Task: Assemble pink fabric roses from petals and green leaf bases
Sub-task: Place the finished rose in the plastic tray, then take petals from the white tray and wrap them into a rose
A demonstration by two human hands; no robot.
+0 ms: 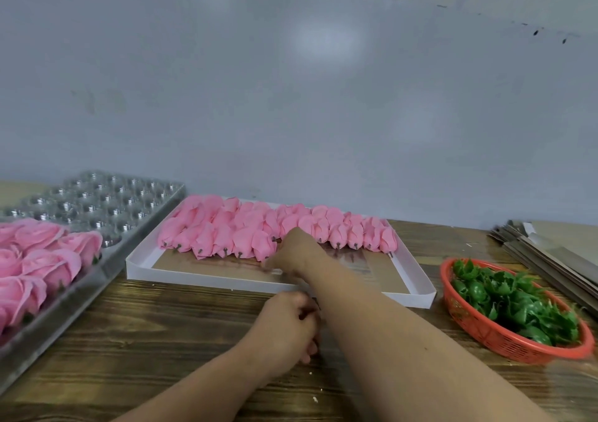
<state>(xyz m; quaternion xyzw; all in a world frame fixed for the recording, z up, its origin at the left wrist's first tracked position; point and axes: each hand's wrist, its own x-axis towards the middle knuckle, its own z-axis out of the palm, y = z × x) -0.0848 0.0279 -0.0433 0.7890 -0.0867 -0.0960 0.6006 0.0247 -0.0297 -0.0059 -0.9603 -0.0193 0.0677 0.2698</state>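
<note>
Left hand (284, 327), nearest: curled, contents unclear. Right hand (293, 250): among pink petal buds (246, 230), grip hidden. Soft, light, crushable; probably best pinched at stub.

Grainy wooden table (161, 340), red plastic mesh basket (479, 331), glossy leaves (504, 295).

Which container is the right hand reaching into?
The white tray of pink petal buds; the right hand is over it, not the red basket or clear tray.
</note>
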